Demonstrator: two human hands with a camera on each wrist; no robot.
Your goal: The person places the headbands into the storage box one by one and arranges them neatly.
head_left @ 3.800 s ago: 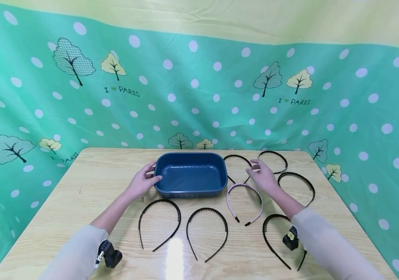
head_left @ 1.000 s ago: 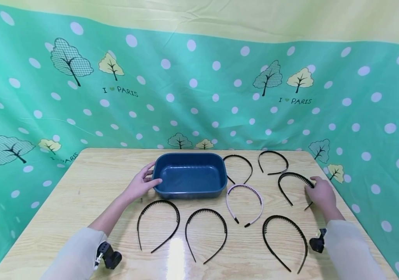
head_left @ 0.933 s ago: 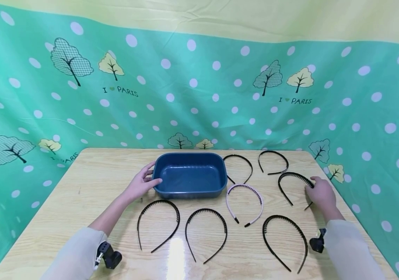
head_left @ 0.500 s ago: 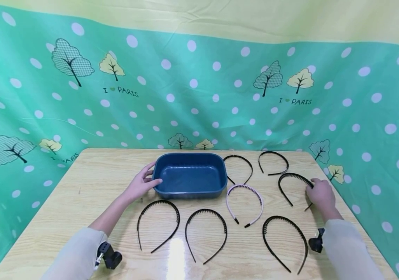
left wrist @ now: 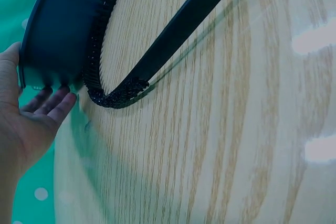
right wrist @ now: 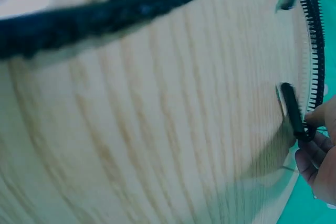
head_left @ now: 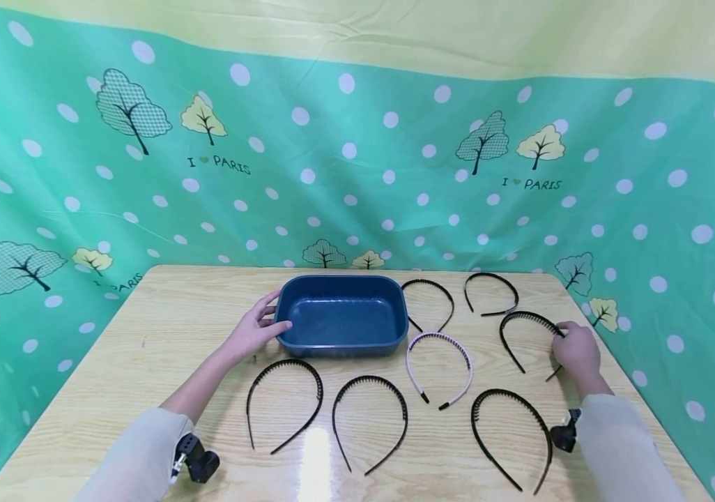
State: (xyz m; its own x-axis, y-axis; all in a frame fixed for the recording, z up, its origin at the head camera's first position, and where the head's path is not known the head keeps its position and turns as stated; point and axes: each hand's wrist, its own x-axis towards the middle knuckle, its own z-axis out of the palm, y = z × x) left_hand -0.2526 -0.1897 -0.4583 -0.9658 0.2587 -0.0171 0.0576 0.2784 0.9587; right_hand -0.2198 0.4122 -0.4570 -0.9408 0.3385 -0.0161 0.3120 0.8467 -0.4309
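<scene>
My left hand (head_left: 251,331) holds the left end of a dark blue plastic basin (head_left: 341,322), thumb over the rim and fingers along the outer wall. No items lie in the basin. At the right side of the table, my right hand (head_left: 577,351) pinches the right arm of a black toothed headband (head_left: 529,314). In the right wrist view, thumb and fingertips close on that headband (right wrist: 316,51), whose free ends point toward me. A lilac headband (head_left: 439,335) lies between basin and right hand, its black tips facing me.
Behind the lilac one lie two black headbands, one beside the basin (head_left: 426,282) and another farther right (head_left: 491,274). Nearer me are three more black headbands (head_left: 285,362). The wooden table (head_left: 194,293) meets a green dotted curtain (head_left: 257,230) at back and sides.
Since the oldest frame, my right hand has moved right and toward me, from above the back headbands to the right-hand one. Over the last second it barely moves. My left hand stays on the basin.
</scene>
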